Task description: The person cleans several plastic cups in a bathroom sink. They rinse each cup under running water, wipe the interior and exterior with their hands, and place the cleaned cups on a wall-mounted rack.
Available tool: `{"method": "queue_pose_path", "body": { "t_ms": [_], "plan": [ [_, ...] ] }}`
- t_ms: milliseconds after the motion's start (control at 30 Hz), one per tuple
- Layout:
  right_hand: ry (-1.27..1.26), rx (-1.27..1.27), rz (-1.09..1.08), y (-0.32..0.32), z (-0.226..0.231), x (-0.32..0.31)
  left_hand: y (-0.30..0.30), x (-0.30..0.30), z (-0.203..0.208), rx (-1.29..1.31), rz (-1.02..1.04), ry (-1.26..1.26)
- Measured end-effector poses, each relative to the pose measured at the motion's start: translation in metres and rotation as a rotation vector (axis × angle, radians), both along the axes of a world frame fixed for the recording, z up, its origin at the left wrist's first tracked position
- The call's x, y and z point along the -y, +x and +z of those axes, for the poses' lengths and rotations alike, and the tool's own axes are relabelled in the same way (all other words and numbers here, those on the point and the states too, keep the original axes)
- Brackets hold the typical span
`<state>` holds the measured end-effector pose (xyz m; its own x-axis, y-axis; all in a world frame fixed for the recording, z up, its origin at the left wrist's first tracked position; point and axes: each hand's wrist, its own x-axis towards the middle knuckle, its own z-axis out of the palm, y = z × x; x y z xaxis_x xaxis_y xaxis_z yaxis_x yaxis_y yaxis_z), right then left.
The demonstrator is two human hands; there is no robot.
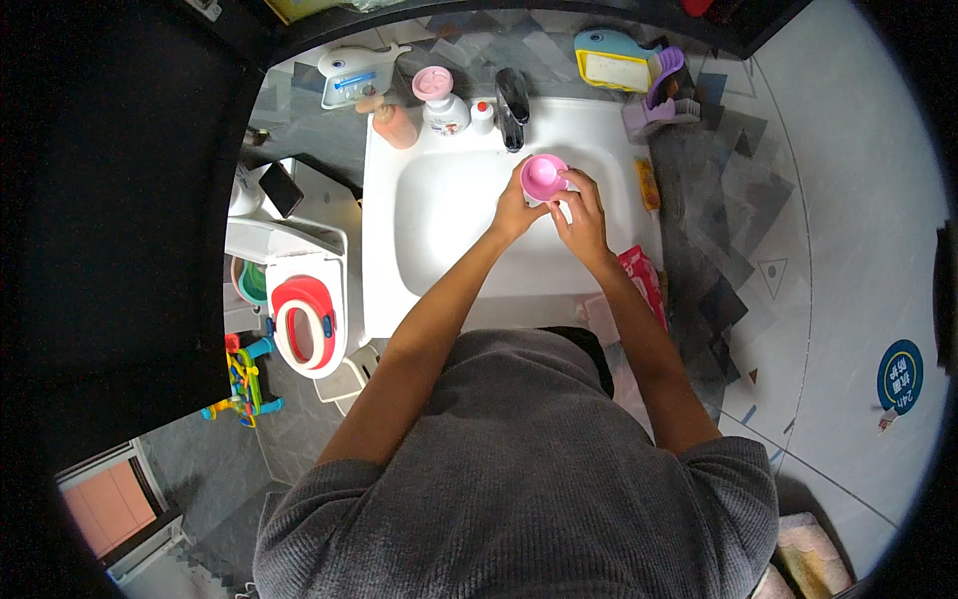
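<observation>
Both hands hold a small round pink cup (532, 190) over the white sink (429, 235), close to the black faucet (511, 110). My left hand (514, 212) closes round the cup's left side. My right hand (582, 215) grips its right side, with fingers bent at the rim. The cup's open top faces up, and a paler pink round inside shows. What the cup may contain is too small to tell. Part of the cup's lower side is hidden by my fingers.
Behind the basin stand a peach pump bottle (396, 127), a pink-topped foam bottle (445, 112) and a small red-capped bottle (482, 118). A whale-shaped soap dish (614, 68) and purple holder (664, 85) are at back right. To the left is a toilet with a red child seat (286, 293).
</observation>
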<state>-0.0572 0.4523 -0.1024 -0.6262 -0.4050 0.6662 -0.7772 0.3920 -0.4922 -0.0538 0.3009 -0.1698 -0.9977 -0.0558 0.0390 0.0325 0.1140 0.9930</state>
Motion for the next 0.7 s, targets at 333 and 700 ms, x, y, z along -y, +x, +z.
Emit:
{"method": "queue_pose_path", "body": {
  "t_ms": [333, 700],
  "plan": [
    [-0.327, 0.564, 0.006, -0.039, 0.012, 0.038, 0.024, 0.022, -0.025, 0.015, 0.138, -0.116],
    [-0.611, 1.044, 0.268, -0.1, 0.092, 0.051, 0.003, 0.039, -0.043, 0.269, 0.099, -0.172]
  ]
}}
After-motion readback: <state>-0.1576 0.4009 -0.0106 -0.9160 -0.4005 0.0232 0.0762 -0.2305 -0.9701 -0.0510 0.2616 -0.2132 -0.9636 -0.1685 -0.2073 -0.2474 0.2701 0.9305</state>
